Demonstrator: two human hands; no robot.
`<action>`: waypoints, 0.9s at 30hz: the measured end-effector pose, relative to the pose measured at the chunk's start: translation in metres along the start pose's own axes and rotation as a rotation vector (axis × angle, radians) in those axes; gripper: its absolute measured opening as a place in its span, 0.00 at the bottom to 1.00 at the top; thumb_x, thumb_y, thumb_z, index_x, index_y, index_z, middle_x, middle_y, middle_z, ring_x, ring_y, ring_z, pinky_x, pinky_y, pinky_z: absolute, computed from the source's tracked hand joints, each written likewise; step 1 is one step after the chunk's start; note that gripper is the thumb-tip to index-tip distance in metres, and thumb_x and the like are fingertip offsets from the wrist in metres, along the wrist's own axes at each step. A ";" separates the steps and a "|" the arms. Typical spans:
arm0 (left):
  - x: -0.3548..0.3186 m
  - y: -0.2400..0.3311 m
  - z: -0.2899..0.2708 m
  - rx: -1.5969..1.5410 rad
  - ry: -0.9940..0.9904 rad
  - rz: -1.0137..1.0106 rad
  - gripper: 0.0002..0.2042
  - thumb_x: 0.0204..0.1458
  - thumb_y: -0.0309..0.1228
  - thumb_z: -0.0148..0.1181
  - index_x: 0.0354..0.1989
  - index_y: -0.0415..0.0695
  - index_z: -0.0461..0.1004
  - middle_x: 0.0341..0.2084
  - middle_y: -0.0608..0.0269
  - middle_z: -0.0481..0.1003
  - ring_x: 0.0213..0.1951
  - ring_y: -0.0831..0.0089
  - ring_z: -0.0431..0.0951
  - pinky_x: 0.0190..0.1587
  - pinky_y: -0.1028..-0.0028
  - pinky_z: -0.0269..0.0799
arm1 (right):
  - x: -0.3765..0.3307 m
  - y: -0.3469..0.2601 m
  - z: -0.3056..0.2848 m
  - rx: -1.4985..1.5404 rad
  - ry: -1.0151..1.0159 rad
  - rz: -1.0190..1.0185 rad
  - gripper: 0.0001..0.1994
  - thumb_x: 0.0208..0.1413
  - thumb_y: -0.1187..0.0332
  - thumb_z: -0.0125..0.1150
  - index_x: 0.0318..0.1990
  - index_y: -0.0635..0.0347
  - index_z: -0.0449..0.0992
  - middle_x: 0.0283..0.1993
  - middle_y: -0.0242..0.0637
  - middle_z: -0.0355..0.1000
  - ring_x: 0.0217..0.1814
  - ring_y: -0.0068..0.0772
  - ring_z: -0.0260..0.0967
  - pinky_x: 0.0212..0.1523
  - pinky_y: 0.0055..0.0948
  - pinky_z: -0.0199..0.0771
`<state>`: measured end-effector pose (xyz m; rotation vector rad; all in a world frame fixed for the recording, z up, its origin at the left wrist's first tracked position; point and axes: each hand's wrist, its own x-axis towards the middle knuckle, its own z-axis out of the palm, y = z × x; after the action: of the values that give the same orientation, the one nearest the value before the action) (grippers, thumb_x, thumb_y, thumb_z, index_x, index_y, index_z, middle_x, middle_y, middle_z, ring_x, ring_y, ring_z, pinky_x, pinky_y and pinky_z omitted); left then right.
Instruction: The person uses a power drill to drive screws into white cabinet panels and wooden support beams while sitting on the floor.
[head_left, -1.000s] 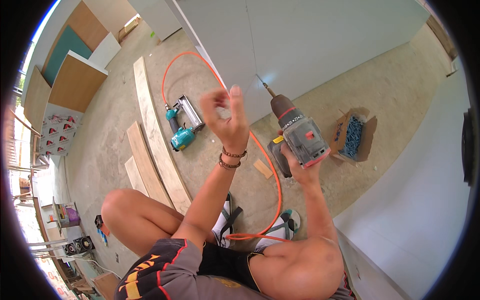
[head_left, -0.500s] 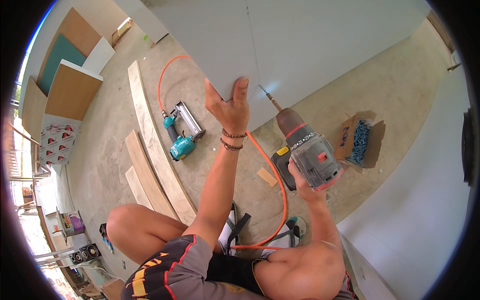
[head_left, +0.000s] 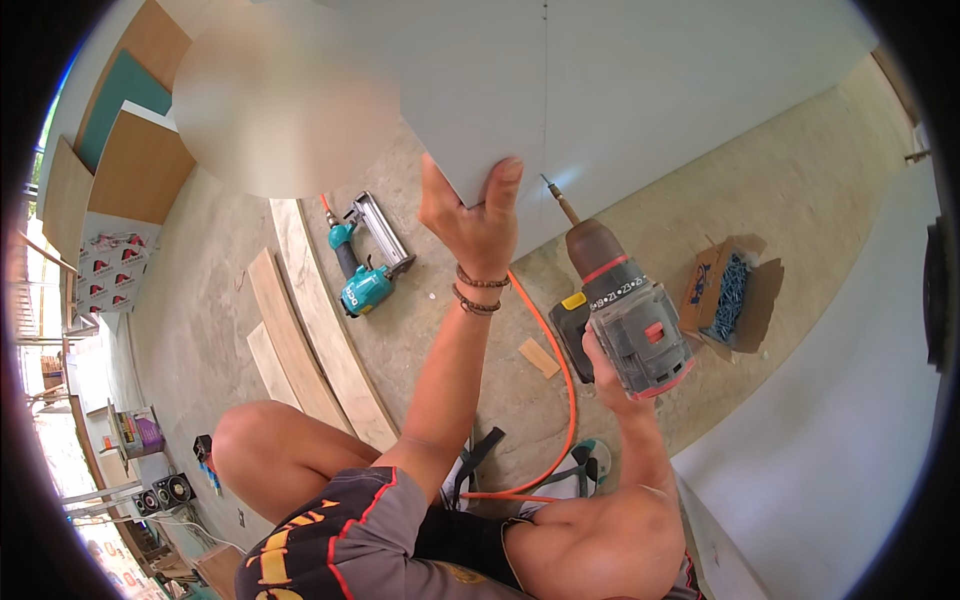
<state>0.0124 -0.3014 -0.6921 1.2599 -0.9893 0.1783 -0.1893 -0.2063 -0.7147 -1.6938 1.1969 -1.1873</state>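
Note:
My left hand (head_left: 472,225) is closed on the edge of a large white panel (head_left: 680,85), thumb on the near face and fingers behind it. In my right hand (head_left: 607,372) is a cordless drill (head_left: 636,325), held by its handle and pointing up at the panel. Its long thin driver bit (head_left: 563,203) ends at the panel's face, on or close to a faint line with small dark marks. The drill's light brightens the surface there. Whether the tip touches cannot be made out.
An open cardboard box of screws (head_left: 732,295) stands right of the drill. Left on the concrete floor lie a teal nail gun (head_left: 368,260) and long wooden boards (head_left: 318,320). An orange hose (head_left: 568,400) curves by my feet. Boards (head_left: 135,165) lean at far left.
In the picture, the panel, my left hand and the drill sit slightly farther right. Both holds are unchanged, and the bit stays at the marked line. A blurred patch now covers the upper left.

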 end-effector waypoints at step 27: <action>-0.012 0.026 -0.009 0.172 0.091 0.065 0.21 0.61 0.44 0.58 0.46 0.33 0.71 0.33 0.60 0.75 0.35 0.69 0.74 0.41 0.71 0.71 | 0.028 -0.022 -0.001 0.488 -0.009 0.022 0.26 0.45 0.80 0.69 0.55 0.65 0.71 0.45 0.33 0.76 0.46 0.23 0.72 0.49 0.27 0.73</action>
<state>-0.0064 -0.2793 -0.6818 1.3646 -0.9518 0.3747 -0.1806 -0.2264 -0.6866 -1.3119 0.8285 -1.3266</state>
